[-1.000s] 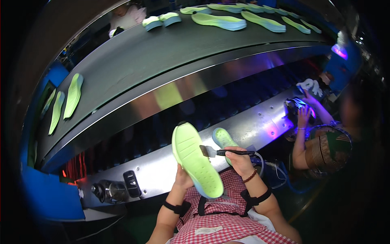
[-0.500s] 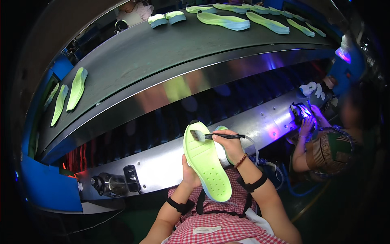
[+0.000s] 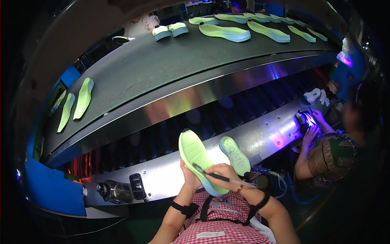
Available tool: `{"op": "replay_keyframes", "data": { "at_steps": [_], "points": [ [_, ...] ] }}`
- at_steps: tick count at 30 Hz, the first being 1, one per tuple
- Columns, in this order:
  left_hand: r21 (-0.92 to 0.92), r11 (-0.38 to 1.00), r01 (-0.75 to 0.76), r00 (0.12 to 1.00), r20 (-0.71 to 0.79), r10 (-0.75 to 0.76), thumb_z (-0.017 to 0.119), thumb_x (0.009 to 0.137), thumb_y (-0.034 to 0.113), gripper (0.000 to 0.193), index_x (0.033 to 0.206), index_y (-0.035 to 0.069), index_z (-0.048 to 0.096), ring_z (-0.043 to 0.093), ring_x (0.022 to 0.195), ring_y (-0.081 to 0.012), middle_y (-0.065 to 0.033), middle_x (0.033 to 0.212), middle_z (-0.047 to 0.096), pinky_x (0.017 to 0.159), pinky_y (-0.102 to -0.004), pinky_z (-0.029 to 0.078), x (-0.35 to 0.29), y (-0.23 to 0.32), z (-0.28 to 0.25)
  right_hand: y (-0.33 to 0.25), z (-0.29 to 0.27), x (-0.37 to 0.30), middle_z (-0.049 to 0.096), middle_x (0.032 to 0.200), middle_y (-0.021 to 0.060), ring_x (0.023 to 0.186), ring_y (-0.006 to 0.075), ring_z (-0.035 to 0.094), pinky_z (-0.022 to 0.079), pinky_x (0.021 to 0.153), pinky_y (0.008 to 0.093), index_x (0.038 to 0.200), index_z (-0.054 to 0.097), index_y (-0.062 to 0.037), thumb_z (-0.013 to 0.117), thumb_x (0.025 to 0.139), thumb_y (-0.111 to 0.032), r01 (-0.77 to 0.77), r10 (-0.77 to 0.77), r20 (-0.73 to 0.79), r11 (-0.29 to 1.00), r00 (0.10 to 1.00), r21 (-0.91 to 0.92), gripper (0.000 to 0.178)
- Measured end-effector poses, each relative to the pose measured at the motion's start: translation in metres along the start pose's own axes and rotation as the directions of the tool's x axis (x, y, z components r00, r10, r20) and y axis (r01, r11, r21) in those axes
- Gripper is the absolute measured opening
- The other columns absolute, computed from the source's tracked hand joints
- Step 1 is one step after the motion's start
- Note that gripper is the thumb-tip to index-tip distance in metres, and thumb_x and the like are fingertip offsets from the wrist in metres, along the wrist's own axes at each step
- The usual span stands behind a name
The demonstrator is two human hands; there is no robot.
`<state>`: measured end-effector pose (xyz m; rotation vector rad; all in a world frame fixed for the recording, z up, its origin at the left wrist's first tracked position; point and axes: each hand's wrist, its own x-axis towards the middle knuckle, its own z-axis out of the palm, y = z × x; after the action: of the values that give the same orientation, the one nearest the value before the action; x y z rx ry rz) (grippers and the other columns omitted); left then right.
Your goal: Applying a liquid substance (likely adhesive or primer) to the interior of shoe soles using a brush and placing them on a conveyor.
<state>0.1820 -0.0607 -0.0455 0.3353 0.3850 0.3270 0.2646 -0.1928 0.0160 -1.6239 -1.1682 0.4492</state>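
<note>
One head-worn fisheye view only, looking down and forward. Near: own forearms entering from the lower edge. Farther: long grey conveyor belt (image 3: 162, 69) curving across the upper frame.

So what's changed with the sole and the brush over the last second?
The right hand has drawn the brush from the green shoe sole's upper end down toward its middle. The left hand has kept hold of the sole from beneath, turning it a little. The second sole stays beside it on the metal ledge, and the soles on the conveyor belt have shifted only slightly.
</note>
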Motion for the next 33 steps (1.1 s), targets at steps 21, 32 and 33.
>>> {"op": "replay_keyframes", "data": {
  "at_steps": [21, 32, 33],
  "points": [
    [-0.064, 0.987, 0.146, 0.940, 0.321, -0.119, 0.015, 0.082, 0.067, 0.078, 0.131, 0.009, 0.032, 0.047, 0.110, -0.0283, -0.0127, 0.126, 0.044, 0.092, -0.0405, 0.039, -0.028, 0.007, 0.046, -0.041, -0.045, 0.009, 0.064, 0.088, 0.0108, 0.082, 0.0162, 0.061, 0.048, 0.074, 0.0251, 0.088, 0.065, -0.0019, 0.065, 0.071, 0.000, -0.027, 0.064, -0.142, 0.968, 0.988, 0.250, 0.017],
    [-0.034, 0.996, -0.086, 0.992, 0.091, 0.089, 0.017, 0.083, 0.063, 0.075, 0.121, 0.004, 0.043, 0.058, 0.086, -0.0296, -0.0157, 0.106, 0.057, 0.078, -0.0398, 0.048, -0.017, 0.011, 0.058, -0.034, -0.044, 0.005, 0.064, 0.089, 0.0106, 0.084, 0.0190, 0.061, 0.048, 0.076, 0.0289, 0.086, 0.065, -0.0022, 0.068, 0.068, 0.000, 0.079, -0.068, -0.065, 0.982, 0.996, 0.170, 0.018],
    [0.029, 0.995, -0.093, 0.991, 0.099, 0.089, 0.016, 0.082, 0.065, 0.077, 0.120, 0.004, 0.043, 0.058, 0.084, -0.0304, -0.0163, 0.104, 0.057, 0.077, -0.0406, 0.048, -0.015, 0.011, 0.049, -0.037, -0.038, 0.001, 0.064, 0.089, 0.0102, 0.086, 0.0185, 0.060, 0.047, 0.077, 0.0286, 0.086, 0.066, -0.0025, 0.069, 0.066, 0.001, 0.092, -0.098, 0.019, 0.976, 0.995, 0.197, 0.020]
  ]
}}
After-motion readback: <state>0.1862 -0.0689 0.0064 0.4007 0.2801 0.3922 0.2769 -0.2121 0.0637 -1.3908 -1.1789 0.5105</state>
